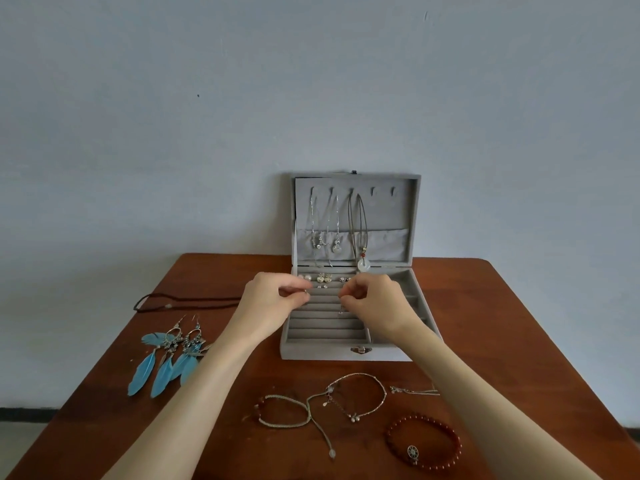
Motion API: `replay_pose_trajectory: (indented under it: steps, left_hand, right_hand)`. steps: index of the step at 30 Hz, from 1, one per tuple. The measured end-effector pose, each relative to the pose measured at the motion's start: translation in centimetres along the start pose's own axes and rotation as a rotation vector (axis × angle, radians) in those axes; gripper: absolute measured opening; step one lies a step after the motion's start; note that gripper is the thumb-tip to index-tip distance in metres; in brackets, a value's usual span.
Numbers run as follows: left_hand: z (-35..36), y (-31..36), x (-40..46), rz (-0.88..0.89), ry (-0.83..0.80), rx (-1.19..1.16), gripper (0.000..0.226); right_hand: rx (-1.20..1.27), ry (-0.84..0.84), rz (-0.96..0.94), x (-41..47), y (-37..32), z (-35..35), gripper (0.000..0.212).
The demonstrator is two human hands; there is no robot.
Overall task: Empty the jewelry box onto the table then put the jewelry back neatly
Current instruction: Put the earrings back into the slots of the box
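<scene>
Grey velvet box: the jewelry box sits open at the far middle of the wooden table, its lid leaning back against the wall so the hooks inside face the person.
Lid: three necklaces hang from the hooks, among them a cord with a pale ring pendant; two hooks on the right look bare.
Ring rolls: a few small earrings are tucked along the back rows; the nearer rows show nothing in them.
Left hand: the left hand hovers over the rolls, fingertips drawn together on something tiny and metallic, probably a stud.
Right hand: the right hand is beside it, fingers curled in a pinch on a small piece that dangles just below; too small to name.
Why so held: both pinches meet over one row, which suggests a pair being seated side by side in the slot.
Left of the box: blue feather earrings lie flat, and a dark cord necklace lies behind them.
Near edge: thin bracelets, a red bead bracelet and a fine chain lie spread apart, likely so they do not tangle.
Stage: I judge the refilling well begun, with the larger pieces yet to go in.
</scene>
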State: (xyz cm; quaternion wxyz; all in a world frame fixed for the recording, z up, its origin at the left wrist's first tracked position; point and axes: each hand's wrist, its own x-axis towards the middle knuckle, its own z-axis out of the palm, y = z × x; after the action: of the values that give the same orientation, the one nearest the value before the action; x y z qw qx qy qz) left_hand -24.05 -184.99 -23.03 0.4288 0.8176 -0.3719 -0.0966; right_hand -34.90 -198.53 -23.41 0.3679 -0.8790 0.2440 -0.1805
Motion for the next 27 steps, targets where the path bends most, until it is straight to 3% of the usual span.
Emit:
replay_pose_trajectory:
  steps: [6, 12, 19, 27]
  left_hand:
    - [-0.5, 0.0, -0.5, -0.019, -0.035, -0.007, 0.003]
    - [0.0, -0.3, 0.0, -0.104, -0.146, -0.115, 0.008]
    - [0.9, -0.2, 2.6, -0.024, -0.1, 0.238, 0.016]
    - [1.5, 0.7, 4.4, -0.009, -0.108, 0.578, 0.026]
  right_hand:
    - [0.093, -0.107, 0.032, -1.1, -0.3, -0.7, 0.01]
    - [-0.063, -0.156, 0.041, -0.6, -0.3, -0.2, 0.011]
    - [-0.169, -0.034, 0.072, 1.6, -0.6, 0.8, 0.02]
    - [-0.242, -0.006, 0.095, 3.3, -0.8, 2.2, 0.024]
